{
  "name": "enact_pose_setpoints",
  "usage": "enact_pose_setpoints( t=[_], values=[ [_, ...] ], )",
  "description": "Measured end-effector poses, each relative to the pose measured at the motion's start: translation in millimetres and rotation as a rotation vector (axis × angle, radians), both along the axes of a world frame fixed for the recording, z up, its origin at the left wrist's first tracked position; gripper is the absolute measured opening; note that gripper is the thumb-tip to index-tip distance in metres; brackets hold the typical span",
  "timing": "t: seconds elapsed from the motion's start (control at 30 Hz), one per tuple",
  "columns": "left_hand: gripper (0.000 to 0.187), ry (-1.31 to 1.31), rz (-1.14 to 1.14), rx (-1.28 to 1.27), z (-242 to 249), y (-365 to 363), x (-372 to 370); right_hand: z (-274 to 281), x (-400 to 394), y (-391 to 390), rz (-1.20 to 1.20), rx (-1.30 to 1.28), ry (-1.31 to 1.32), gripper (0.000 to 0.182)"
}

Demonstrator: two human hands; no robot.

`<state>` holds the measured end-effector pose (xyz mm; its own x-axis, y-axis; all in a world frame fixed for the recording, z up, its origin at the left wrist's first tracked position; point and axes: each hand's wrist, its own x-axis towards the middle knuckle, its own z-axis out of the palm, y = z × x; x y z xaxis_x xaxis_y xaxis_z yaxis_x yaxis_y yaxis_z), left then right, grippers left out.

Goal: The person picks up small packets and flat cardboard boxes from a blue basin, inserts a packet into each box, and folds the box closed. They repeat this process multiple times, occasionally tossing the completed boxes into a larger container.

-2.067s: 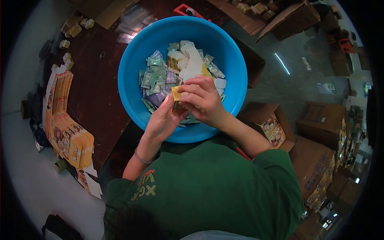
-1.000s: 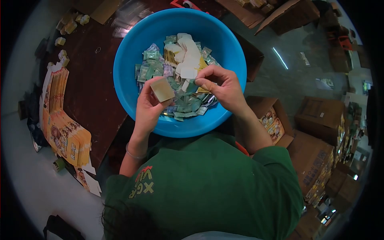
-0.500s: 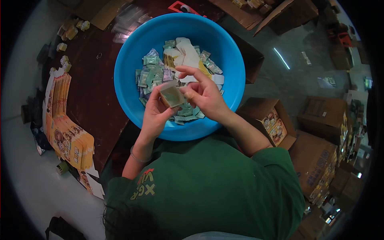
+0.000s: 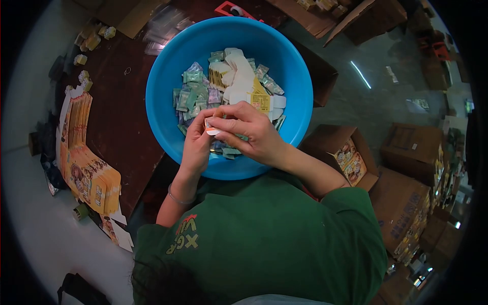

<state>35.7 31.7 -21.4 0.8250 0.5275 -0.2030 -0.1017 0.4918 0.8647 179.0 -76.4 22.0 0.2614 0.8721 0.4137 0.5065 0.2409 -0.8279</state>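
A small carton [image 4: 212, 130] with a white flap is held between both hands over the front part of a blue basin [image 4: 168, 129]. My left hand [image 4: 196, 144] is closed around the carton's left side. The fingers of my right hand [image 4: 254, 133] press on its top and flap, hiding most of it. Beneath and beyond the hands, the basin holds many green and purple sachets [image 4: 194, 96]. A stack of flat white and yellow cartons [image 4: 240, 73] lies on the sachets, toward the far side.
Stacked orange printed cartons [image 4: 94, 178] lie on the dark red table [image 4: 119, 109] at left. Clear plastic pieces [image 4: 162, 28] sit behind the basin. An open cardboard box [image 4: 366, 178] and closed boxes [image 4: 410, 147] stand at right. A tape dispenser [image 4: 236, 10] is at the back.
The carton's open top, visible before, is now mostly covered by my fingers. My right hand has come down and left onto it, and a white flap now faces front.
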Motion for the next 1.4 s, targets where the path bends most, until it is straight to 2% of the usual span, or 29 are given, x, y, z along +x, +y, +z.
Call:
enact_pose_setpoints(
  t=[0.07,0.17,0.27,0.3,0.47,0.6,0.77,0.8,0.87,0.97,1.03,1.07,1.13,1.17,1.2,1.27,1.3,1.4],
  values=[
    [0.029,0.010,0.007,0.025,-2.8,4.3,0.5,-7.3,-4.0,2.5,-0.042,0.042,-0.076,0.030],
    [0.037,0.001,-0.054,-0.266,6.7,9.3,-1.1,-19.4,-5.6,3.5,-0.075,0.063,-0.194,0.034],
    [0.047,-0.189,-0.139,-0.581,20.1,16.3,-3.9,-18.7,3.0,6.3,-0.023,0.085,-0.266,0.038],
    [0.055,-0.219,-0.152,-0.652,19.2,19.5,-6.6,-17.7,3.4,6.2,-0.024,0.082,-0.303,0.039],
    [0.063,-0.091,-0.147,-0.318,21.9,13.9,-7.9,-16.0,6.4,6.6,-0.010,0.082,-0.402,0.044],
    [0.068,-0.031,-0.129,-0.125,20.7,9.4,-6.5,-25.9,-2.4,5.2,0.026,-0.024,-0.079,0.043],
    [0.068,-0.075,-0.154,-0.370,23.3,9.3,-6.9,-21.8,5.6,1.5,0.116,-0.158,0.096,0.043],
    [0.067,-0.102,-0.140,-0.419,21.5,10.1,-6.9,-18.3,15.5,2.9,0.115,-0.173,0.060,0.044],
    [0.068,-0.009,-0.099,-0.285,15.4,12.4,-7.2,4.3,59.3,14.1,0.044,-0.120,-0.044,0.043],
    [0.063,0.061,-0.040,-0.199,14.2,11.7,-8.3,51.0,147.2,36.4,-0.430,0.076,-0.254,0.045],
    [0.061,0.052,-0.021,-0.178,14.8,12.4,-7.4,58.5,185.9,41.7,-0.567,0.034,-0.277,0.047],
    [0.060,0.049,-0.014,-0.164,15.2,13.2,-6.1,55.4,186.0,39.3,-0.510,-0.036,-0.224,0.048],
    [0.058,0.054,0.005,-0.151,13.6,10.0,-7.4,35.2,152.4,27.5,-0.241,-0.289,-0.070,0.049],
    [0.057,0.053,-0.008,-0.156,12.6,9.3,-8.2,13.7,132.7,20.1,-0.115,-0.453,-0.080,0.050],
    [0.056,0.051,-0.023,-0.160,12.5,10.8,-8.1,-7.5,112.8,10.4,-0.058,-0.580,-0.194,0.051],
    [0.055,0.049,-0.044,-0.157,11.3,11.7,-8.2,-46.0,79.9,-7.7,-0.135,-0.599,-0.700,0.047],
    [0.055,0.051,-0.054,-0.152,10.8,12.1,-9.0,-52.5,72.9,-5.4,-0.240,-0.449,-0.606,0.037],
    [0.055,0.057,-0.076,-0.141,11.7,13.1,-9.9,-46.0,78.0,-10.0,-0.376,-0.587,-0.441,0.031]
  ],
)
